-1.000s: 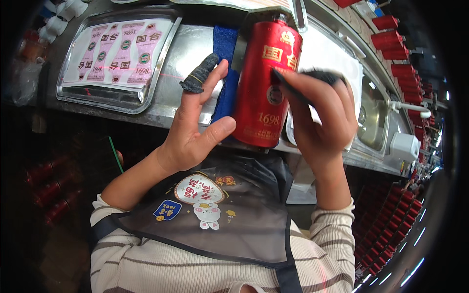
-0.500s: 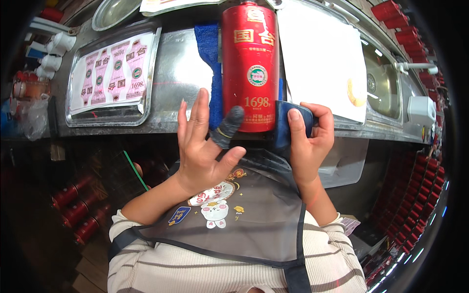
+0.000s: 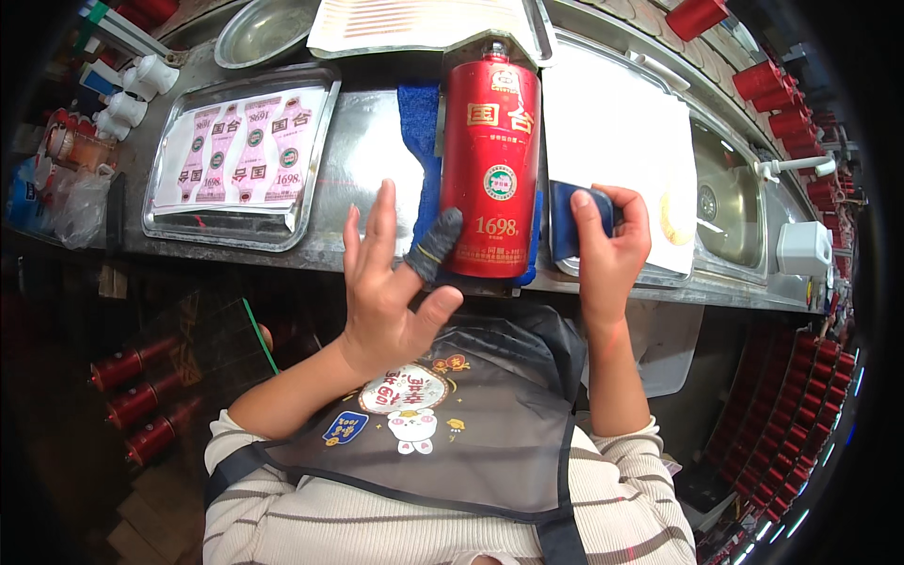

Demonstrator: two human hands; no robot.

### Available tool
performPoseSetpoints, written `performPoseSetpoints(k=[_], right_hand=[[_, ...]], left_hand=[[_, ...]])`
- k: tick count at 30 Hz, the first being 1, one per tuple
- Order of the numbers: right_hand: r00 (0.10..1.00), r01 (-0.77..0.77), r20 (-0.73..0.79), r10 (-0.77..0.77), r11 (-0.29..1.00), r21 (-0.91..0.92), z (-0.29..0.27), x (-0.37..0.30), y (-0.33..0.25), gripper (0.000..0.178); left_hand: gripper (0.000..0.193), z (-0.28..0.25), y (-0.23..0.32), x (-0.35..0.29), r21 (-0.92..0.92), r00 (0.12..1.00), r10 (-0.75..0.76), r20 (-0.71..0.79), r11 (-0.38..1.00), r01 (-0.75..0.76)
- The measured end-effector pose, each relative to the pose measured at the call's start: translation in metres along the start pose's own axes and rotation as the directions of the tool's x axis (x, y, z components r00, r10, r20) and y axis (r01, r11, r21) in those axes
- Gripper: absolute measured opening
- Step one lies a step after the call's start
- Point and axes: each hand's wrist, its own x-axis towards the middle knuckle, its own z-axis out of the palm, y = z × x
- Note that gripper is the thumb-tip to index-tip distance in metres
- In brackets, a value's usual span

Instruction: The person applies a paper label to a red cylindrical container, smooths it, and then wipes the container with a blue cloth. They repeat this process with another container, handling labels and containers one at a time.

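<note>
A red bottle [image 3: 492, 155] with gold lettering and a round green-and-white emblem lies on a blue cloth [image 3: 420, 122], its neck pointing away from me. My left hand [image 3: 384, 294] is at the bottle's near left side, fingers spread, holding nothing. A dark grey finger cover [image 3: 435, 247] sits on its index finger, which is at the bottle's lower left edge; whether it touches cannot be told. To the right of the bottle, my right hand [image 3: 614, 252] grips a flat dark blue pad [image 3: 569, 222] between thumb and fingers, apart from the bottle.
At left, a metal tray [image 3: 318, 179] holds pink-and-white label sheets [image 3: 237, 151]. White sheets [image 3: 603, 127] lie right of the bottle, before a sink [image 3: 727, 202] with a white faucet [image 3: 799, 168]. A metal bowl [image 3: 262, 36] stands far left. Racked red bottles [image 3: 786, 414] are lower right.
The view has shifted, so the bottle and counter sit lower in the picture. The pad in my right hand has moved slightly right, away from the bottle. My left hand stays spread beside it.
</note>
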Motion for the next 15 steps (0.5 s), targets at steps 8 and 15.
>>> performPoseSetpoints(k=[8,15], right_hand=[[0.974,0.225,-0.054,-0.222,0.973,0.057,0.042,0.047,-0.010,0.020],[0.986,0.155,0.026,-0.166,0.957,0.245,0.037,0.048,-0.038,0.022]], left_hand=[[0.049,0.007,-0.017,0.078,-0.096,0.995,-0.023,-0.099,0.995,0.014],[0.050,0.007,-0.024,0.075,-0.194,0.983,-0.088,-0.161,0.979,0.056]])
